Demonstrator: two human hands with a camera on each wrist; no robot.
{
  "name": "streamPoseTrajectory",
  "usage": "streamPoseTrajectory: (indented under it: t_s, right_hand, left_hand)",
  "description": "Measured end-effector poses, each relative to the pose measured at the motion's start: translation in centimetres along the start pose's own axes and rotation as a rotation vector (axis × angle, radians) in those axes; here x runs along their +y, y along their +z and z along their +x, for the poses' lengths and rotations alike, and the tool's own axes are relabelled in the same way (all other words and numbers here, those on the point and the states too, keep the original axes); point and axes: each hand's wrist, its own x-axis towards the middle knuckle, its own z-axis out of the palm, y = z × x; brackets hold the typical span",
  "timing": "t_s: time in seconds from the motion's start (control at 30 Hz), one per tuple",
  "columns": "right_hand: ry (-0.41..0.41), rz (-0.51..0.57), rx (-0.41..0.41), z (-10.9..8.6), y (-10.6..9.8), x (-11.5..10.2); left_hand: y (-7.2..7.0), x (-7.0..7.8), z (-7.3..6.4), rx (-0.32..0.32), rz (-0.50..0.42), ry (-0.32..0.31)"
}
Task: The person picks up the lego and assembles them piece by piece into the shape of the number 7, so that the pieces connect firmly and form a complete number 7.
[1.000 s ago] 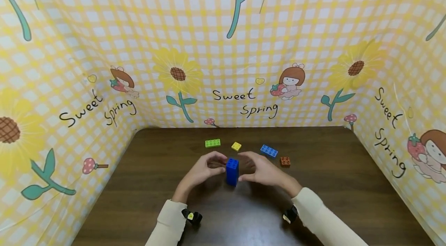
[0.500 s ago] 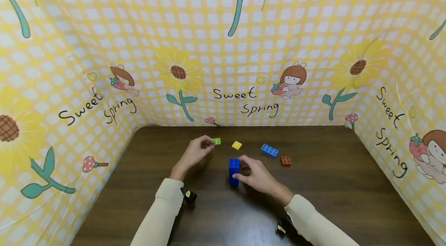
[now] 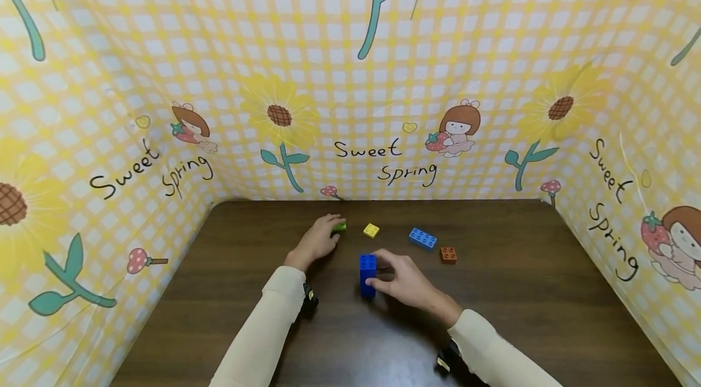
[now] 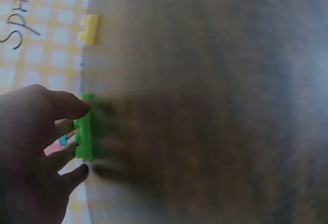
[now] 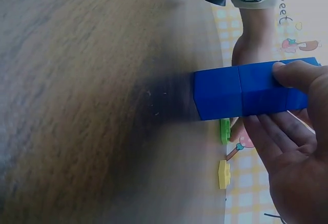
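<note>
A tall stack of dark blue building bricks [image 3: 368, 274] stands upright on the table. My right hand [image 3: 405, 280] grips it from the right; in the right wrist view the thumb lies on the stack's [image 5: 241, 90] side and the fingers pass behind. My left hand [image 3: 317, 240] is at a flat lime-green building brick [image 3: 340, 226] near the back of the table, covering its left part. In the left wrist view the thumb touches one end of the green brick [image 4: 86, 126], and the fingers curl about its studded side and other end.
On the wooden table [image 3: 230, 289] lie a small yellow brick [image 3: 371, 230], a lighter blue flat brick [image 3: 423, 238] and a brown brick [image 3: 448, 254]. A yellow checked cloth [image 3: 350, 89] rises along the table's back and side edges.
My left hand has left the blue stack for the green brick, first near its left end, now over it with fingers around it. My right hand has closed onto the blue stack.
</note>
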Motion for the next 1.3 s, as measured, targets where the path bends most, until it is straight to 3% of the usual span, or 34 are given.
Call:
streamPoseTrajectory:
  t_s: [0.13, 0.33, 0.8, 1.0, 1.3]
  right_hand:
    - [0.002, 0.004, -0.006, 0.0, 0.0, 0.0]
    - [0.015, 0.004, 0.000, -0.1, -0.1, 0.0]
    - [-0.002, -0.009, 0.006, -0.2, -0.1, 0.3]
    - [-0.019, -0.007, -0.001, -0.2, 0.0, 0.1]
    - [-0.022, -0.009, 0.001, -0.2, 0.0, 0.1]
  left_hand:
    - [0.5, 0.2, -0.4, 0.029, 0.070, -0.008]
    - [0.9, 0.5, -1.0, 0.079, 0.075, 0.011]
    - [0.9, 0.2, -1.5, 0.088, -0.028, 0.015]
    - [0.6, 0.4, -2.3, 0.075, -0.070, -0.017]
    - [-0.3, 1.0, -3.4, 0.111, -0.152, 0.000]
